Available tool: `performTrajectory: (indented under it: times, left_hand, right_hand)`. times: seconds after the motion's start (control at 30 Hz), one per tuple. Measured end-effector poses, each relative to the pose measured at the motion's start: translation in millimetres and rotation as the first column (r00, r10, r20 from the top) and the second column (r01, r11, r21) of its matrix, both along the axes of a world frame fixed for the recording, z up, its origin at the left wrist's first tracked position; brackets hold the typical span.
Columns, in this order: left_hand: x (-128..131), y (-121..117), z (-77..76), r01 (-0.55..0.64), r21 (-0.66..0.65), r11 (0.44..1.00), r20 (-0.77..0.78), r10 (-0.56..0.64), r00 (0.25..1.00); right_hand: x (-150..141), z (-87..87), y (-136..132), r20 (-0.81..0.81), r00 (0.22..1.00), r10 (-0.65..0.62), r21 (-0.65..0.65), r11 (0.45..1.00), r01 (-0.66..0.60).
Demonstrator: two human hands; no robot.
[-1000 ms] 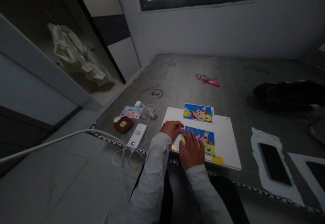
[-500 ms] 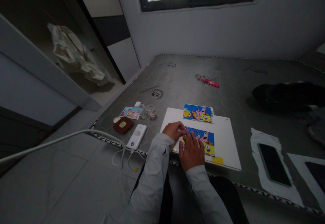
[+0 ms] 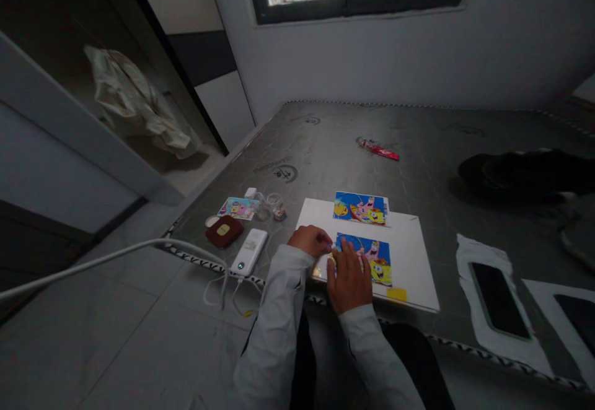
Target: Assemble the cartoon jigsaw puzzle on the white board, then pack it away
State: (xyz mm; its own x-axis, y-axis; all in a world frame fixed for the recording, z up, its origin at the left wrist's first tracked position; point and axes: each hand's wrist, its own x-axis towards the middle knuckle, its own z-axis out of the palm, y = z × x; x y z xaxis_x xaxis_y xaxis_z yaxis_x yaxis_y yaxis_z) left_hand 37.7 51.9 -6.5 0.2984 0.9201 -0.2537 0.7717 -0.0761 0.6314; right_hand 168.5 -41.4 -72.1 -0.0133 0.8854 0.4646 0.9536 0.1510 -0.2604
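My right hand [image 3: 349, 277] lies with its fingers stretched over a blue cartoon picture card [image 3: 379, 255], covering much of its left half. At the card's left edge, my left hand [image 3: 312, 241] is closed in a pinch. Something small and bluish shows at those fingertips, too small to name. Both hands are over a white board [image 3: 413, 261] near the front edge of the bed-like surface. A second, similar picture card [image 3: 360, 207] rests at the board's far edge. A yellow piece [image 3: 396, 294] sits at the board's near edge.
Left of the board are a white power bank [image 3: 250, 252] with cables, a brown case [image 3: 224, 231], a small cartoon card [image 3: 237, 208] and clear containers [image 3: 276, 205]. A phone [image 3: 499, 298] lies on white paper at right. A red item [image 3: 381, 150] lies farther back.
My left hand has shifted slightly left, off the card's top left corner, with its fingers still pinched. My right hand remains on the card. The whole view has shifted a little.
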Motion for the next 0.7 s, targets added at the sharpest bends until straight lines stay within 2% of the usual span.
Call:
performTrajectory:
  times: [0.23, 0.47, 0.7]
  left_hand:
    - [10, -5, 11.0, -0.004, 0.052, 0.999, -0.153, 0.012, 0.988]
    - [13, -7, 12.2, 0.040, 0.057, 0.998, -0.221, -0.026, 0.975]
    - [14, -5, 10.2, 0.051, 0.024, 0.998, -0.157, -0.047, 0.986]
  right_hand:
    - [5, -15.0, 2, 0.020, 0.999, 0.039, 0.030, 0.999, -0.040]
    - [3, -15.0, 2, -0.003, 0.999, 0.040, 0.061, 0.997, -0.039]
    - [4, -16.2, 2, 0.009, 0.999, 0.033, 0.070, 0.997, -0.033]
